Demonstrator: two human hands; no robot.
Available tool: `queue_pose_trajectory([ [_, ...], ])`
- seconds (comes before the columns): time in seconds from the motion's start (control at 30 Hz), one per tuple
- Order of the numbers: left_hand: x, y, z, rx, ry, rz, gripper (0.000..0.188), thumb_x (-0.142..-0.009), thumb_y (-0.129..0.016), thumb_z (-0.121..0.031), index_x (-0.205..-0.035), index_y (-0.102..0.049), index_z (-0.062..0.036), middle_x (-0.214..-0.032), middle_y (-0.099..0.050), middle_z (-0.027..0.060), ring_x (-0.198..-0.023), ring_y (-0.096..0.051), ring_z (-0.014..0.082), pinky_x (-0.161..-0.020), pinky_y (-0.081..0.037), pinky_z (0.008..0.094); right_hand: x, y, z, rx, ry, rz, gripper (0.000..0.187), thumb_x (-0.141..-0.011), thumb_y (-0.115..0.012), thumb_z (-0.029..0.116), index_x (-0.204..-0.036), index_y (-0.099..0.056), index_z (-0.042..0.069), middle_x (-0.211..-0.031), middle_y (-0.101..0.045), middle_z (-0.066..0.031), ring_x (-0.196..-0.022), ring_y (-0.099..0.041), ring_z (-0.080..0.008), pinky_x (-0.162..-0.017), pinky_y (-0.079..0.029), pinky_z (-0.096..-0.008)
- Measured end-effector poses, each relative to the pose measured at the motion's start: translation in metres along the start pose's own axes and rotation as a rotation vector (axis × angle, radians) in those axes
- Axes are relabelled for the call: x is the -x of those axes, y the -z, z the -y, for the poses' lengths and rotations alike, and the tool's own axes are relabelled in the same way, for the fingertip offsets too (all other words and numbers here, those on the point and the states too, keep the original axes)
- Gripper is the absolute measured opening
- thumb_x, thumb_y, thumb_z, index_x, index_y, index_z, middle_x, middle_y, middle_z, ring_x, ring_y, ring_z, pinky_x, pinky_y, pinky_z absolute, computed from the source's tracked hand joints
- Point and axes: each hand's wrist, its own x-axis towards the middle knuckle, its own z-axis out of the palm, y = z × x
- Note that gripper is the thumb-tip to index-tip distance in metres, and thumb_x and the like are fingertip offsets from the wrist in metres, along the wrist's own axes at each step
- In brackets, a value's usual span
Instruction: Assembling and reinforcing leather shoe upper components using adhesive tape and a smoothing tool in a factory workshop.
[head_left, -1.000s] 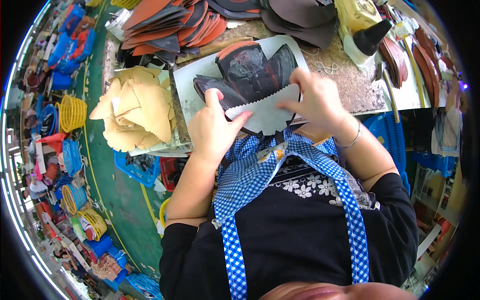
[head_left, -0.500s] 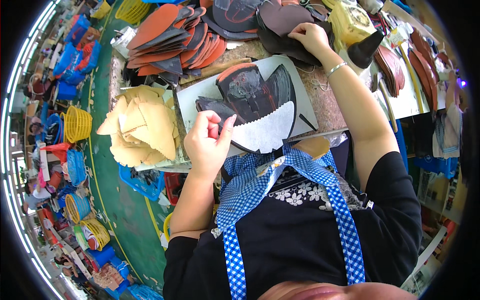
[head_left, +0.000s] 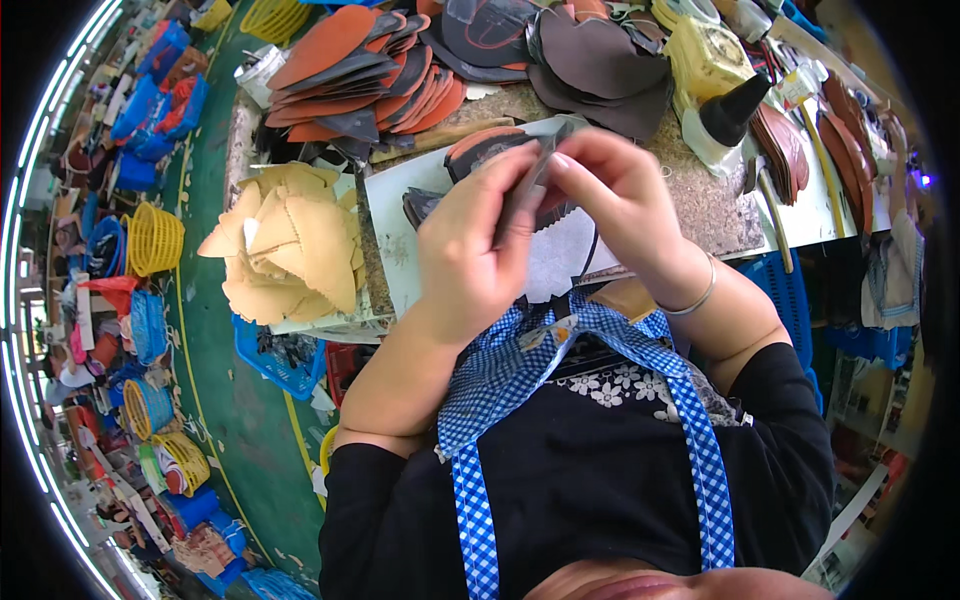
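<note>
At your eleven o'clock, on the counter [head_left: 720, 215]: one fanned pile of orange and dark grey cut pieces [head_left: 350, 75]. At twelve o'clock: one heap of dark brown cut pieces [head_left: 590, 65]. At one o'clock: one yellow container [head_left: 705, 60] with one black cone-tipped bottle [head_left: 730, 105] just beside it. At two o'clock: a row of reddish-brown pieces [head_left: 785, 145] along the counter's edge. At ten o'clock: one stack of tan pieces [head_left: 290, 250]. At nine o'clock, on the green floor [head_left: 225, 400]: yellow and blue baskets [head_left: 150, 240], several, contents too small to tell.
</note>
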Motion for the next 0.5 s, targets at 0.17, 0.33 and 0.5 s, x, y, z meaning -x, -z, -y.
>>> queue_pose_trajectory([
  [0.17,0.000,0.029,-0.017,0.341,0.322,0.188,0.014,-0.090,-0.056,-0.004,-0.101,-0.063,0.0015,-0.072,-0.065,0.0112,-0.066,-0.064,0.0153,-0.064,-0.050,0.0255,-0.009,0.001,0.037,0.770,0.731,0.066,0.030,-0.071,-0.077,0.009,-0.096,-0.063,0.002,-0.093,-0.064,-0.0092,-0.089,-0.063,-0.0237,-0.073,-0.051,-0.0331],
  [0.33,0.009,0.022,-0.007,0.243,0.241,-0.047,0.043,-0.078,-0.073,-0.008,-0.115,-0.054,0.0024,-0.106,-0.060,0.0172,-0.093,-0.060,0.0240,-0.081,-0.048,0.0333,-0.023,-0.005,0.032,0.681,0.476,0.119,0.013,-0.073,-0.073,0.007,-0.085,-0.068,0.003,-0.081,-0.066,-0.0114,-0.078,-0.065,-0.0252,-0.072,-0.051,-0.0317],
  [0.5,0.004,0.042,-0.036,0.290,0.141,0.077,0.012,-0.084,-0.062,0.003,-0.096,-0.061,0.0052,-0.092,-0.066,0.0142,-0.088,-0.062,0.0202,-0.083,-0.048,0.0293,-0.027,-0.017,0.037,0.791,0.750,0.034,0.015,-0.071,-0.071,0.004,-0.086,-0.067,0.005,-0.076,-0.065,-0.0094,-0.067,-0.063,-0.0256,-0.060,-0.050,-0.0317],
])
